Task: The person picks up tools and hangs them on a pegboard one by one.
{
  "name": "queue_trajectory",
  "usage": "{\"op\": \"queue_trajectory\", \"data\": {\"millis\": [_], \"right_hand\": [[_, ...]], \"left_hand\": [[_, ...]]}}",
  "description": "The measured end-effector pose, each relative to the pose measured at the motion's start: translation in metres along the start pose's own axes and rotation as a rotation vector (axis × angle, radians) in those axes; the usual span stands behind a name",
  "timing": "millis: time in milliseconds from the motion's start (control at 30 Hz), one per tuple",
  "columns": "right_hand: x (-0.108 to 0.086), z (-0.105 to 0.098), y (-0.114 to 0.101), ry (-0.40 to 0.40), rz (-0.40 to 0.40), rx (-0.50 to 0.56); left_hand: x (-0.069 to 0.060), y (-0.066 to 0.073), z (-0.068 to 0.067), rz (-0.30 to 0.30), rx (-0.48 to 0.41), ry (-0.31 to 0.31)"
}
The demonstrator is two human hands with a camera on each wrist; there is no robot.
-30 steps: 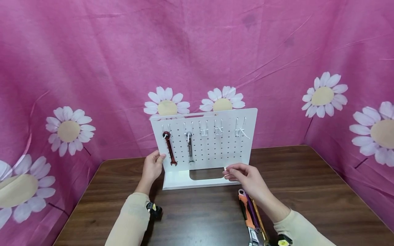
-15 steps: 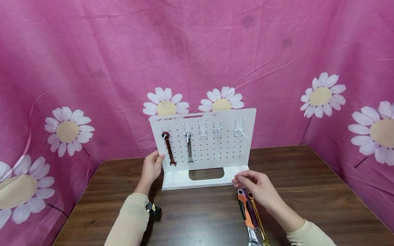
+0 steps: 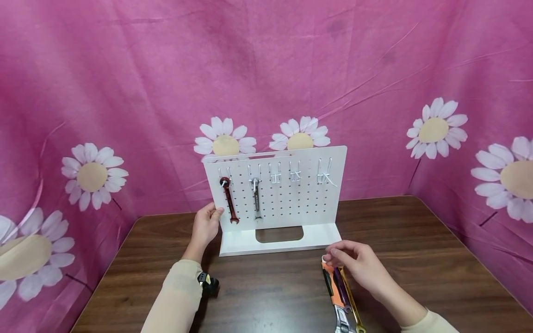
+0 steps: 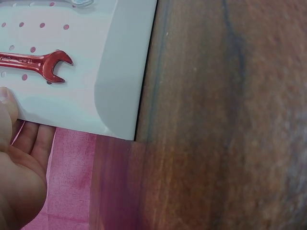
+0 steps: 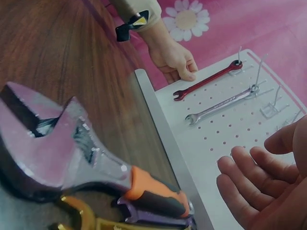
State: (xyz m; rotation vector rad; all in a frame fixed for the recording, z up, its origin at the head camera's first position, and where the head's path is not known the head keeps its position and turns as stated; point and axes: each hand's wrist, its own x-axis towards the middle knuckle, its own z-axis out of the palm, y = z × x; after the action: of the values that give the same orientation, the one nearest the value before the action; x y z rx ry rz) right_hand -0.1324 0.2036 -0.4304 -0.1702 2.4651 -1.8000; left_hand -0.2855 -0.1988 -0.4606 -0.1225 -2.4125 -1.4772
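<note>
At the left, the side edge of the white pegboard (image 3: 308, 203) is gripped by the left hand (image 3: 205, 227): the thumb is laid on the front face, and the other fingers are seen behind it. The pegboard is stood upright on the brown surface (image 3: 266, 289). If this grip is loosened or pulled, the pegboard could be turned or tipped, and the hung tools could be made to swing. Next, a red wrench (image 3: 229, 202) is hung by its ring end near the left edge, close to the thumb, so it could be knocked by a careless move there. Beside it, a silver wrench (image 3: 256, 199) is hung in the same way. Further right, more wire hooks (image 3: 275, 177) are fixed along the upper part; they are thin, and a tool placed only on the tip could slip off. In front of the right part of the pegboard, an adjustable wrench (image 3: 332, 287), a purple wrench (image 3: 343, 289) and a gold wrench (image 3: 353, 303) are laid close together on the surface. Because they are so near, a neighbour could be caught or dragged when one is picked. Over their far ends, the right hand (image 3: 366, 268) is held with relaxed, slightly bent fingers, and nothing is grasped by it.
</note>
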Motion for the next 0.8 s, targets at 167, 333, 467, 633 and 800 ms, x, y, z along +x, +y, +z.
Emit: {"op": "queue_trajectory", "data": {"millis": [167, 333, 467, 633, 800], "right_hand": [[-0.006, -0.004, 0.009, -0.029, -0.050, 0.000], [-0.011, -0.010, 0.012, -0.048, -0.016, 0.002], [-0.014, -0.013, 0.014, -0.058, 0.004, -0.009], [-0.019, -0.016, 0.020, -0.082, 0.001, 0.003], [-0.022, -0.019, 0.029, -0.100, -0.033, 0.000]], "left_hand": [[0.001, 0.001, 0.001, -0.009, 0.007, -0.006], [0.001, 0.003, 0.001, -0.010, -0.001, -0.012], [0.001, 0.002, 0.000, -0.006, 0.002, -0.011], [0.001, 0.001, 0.000, -0.009, 0.002, -0.010], [0.001, 0.000, 0.000, -0.007, -0.005, -0.003]]}}
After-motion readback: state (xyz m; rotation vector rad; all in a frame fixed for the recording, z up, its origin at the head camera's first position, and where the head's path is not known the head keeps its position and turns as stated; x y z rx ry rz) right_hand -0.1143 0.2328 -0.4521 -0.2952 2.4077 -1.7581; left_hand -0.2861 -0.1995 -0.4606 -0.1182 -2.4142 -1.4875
